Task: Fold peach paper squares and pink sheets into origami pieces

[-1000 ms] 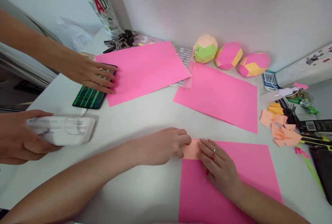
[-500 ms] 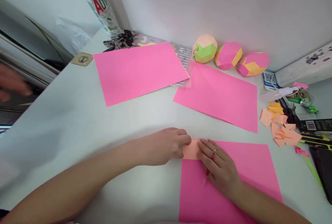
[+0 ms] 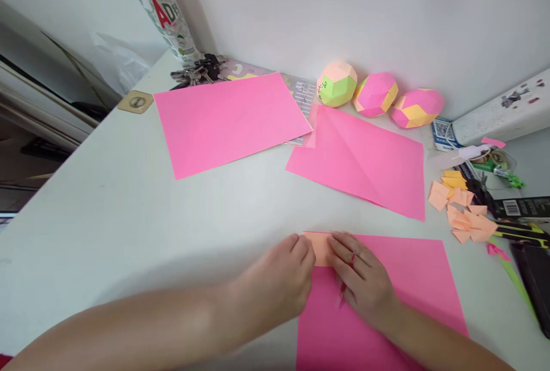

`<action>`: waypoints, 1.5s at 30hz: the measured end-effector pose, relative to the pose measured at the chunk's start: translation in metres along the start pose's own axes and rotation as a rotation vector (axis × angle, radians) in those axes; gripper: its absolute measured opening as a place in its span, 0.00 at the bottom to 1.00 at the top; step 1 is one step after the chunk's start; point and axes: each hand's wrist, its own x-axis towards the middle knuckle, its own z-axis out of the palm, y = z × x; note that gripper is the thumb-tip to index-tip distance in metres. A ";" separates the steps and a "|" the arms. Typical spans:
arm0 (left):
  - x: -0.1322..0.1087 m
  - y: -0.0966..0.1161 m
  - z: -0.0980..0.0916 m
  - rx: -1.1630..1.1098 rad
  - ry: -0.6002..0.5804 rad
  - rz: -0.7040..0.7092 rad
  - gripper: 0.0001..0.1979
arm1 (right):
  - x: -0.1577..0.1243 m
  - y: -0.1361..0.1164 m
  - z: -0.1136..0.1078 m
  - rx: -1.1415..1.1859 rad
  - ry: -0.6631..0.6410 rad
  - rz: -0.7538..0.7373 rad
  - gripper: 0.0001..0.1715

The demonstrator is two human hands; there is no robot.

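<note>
A small peach paper piece (image 3: 318, 247) lies on the top left corner of a pink sheet (image 3: 412, 285) near the table's front. My left hand (image 3: 281, 282) curls its fingers against the piece's left edge. My right hand (image 3: 363, 279) lies flat on the sheet with its fingertips pressing the piece's right side. A red ring sits on one right finger.
Two more pink sheets (image 3: 227, 119) (image 3: 365, 159) lie further back. Three paper polyhedron balls (image 3: 378, 93) rest against the wall. Keys (image 3: 197, 68) and a bottle (image 3: 161, 4) stand at back left. Peach paper scraps (image 3: 462, 213) and tools lie at the right.
Another person's hands, a phone and a white case have left the left side of the table. My left hand has slid down and nearer to me along the peach piece.
</note>
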 end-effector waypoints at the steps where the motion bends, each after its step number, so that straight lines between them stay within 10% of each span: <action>1: 0.000 0.010 0.003 0.062 0.038 -0.033 0.14 | 0.000 0.000 0.000 -0.001 -0.001 0.008 0.19; 12: 0.009 0.026 0.025 0.233 0.283 -0.098 0.17 | 0.002 0.000 -0.001 0.012 0.014 0.061 0.23; 28: 0.025 0.006 0.025 0.063 0.242 0.035 0.14 | 0.018 0.012 -0.015 0.435 0.098 0.317 0.15; 30: 0.026 0.005 0.024 0.082 0.198 0.043 0.19 | 0.021 0.015 -0.021 0.583 0.080 0.446 0.08; 36: 0.028 0.006 0.023 0.098 0.160 0.020 0.19 | 0.018 0.023 -0.015 0.955 0.004 0.652 0.29; 45: 0.027 0.007 0.023 0.119 0.143 0.005 0.22 | 0.028 0.038 -0.025 0.757 -0.246 0.574 0.13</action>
